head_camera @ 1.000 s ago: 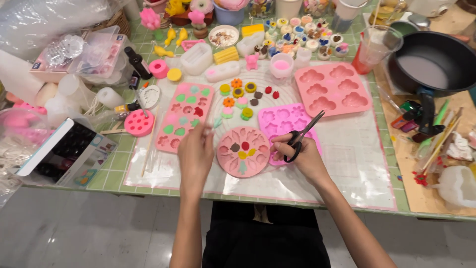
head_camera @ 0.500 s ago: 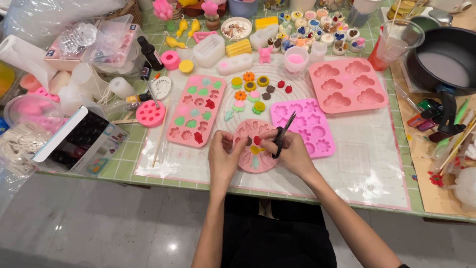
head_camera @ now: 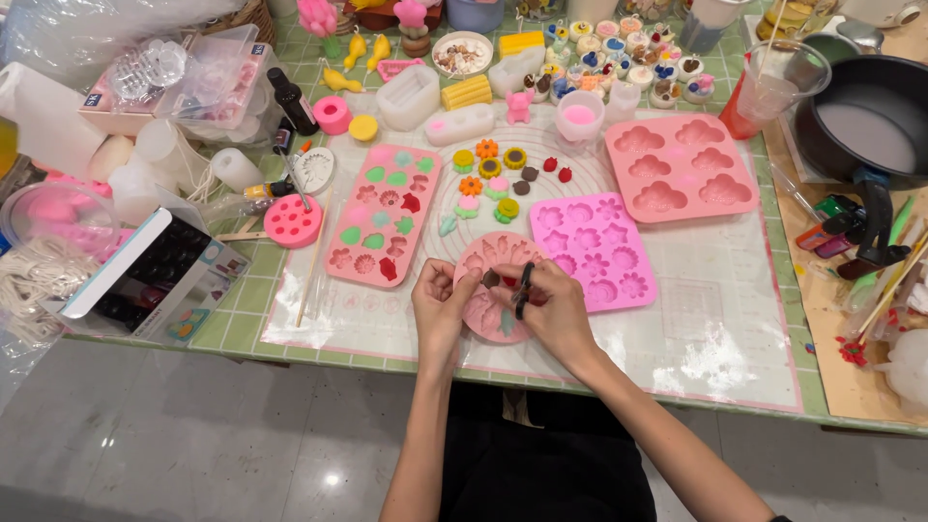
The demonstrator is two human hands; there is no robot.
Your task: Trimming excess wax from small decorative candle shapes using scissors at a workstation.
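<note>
At the near edge of the counter [head_camera: 242, 329], over a clear mat, both hands meet at a round pink mould [head_camera: 495, 286] that lies flat between a long pink mould [head_camera: 385, 215] and a square pink flower mould [head_camera: 594, 249]. The left hand [head_camera: 437, 307] is curled at the round mould's left rim, its fingertips pinching what looks like a small dark piece just above the cavities. The right hand [head_camera: 559, 307] is closed around a slim black tool [head_camera: 523, 290], held upright with its tip down at the mould's middle. The step in hand appears to be working small cast shapes out of the cavities; the next move would call for a steady hold on the rim and a light, precise touch with the tool tip so the soft shapes are not marred. The hands cover much of the mould, so which cavities are filled is hard to tell, and the tool's tip is hidden.
</note>
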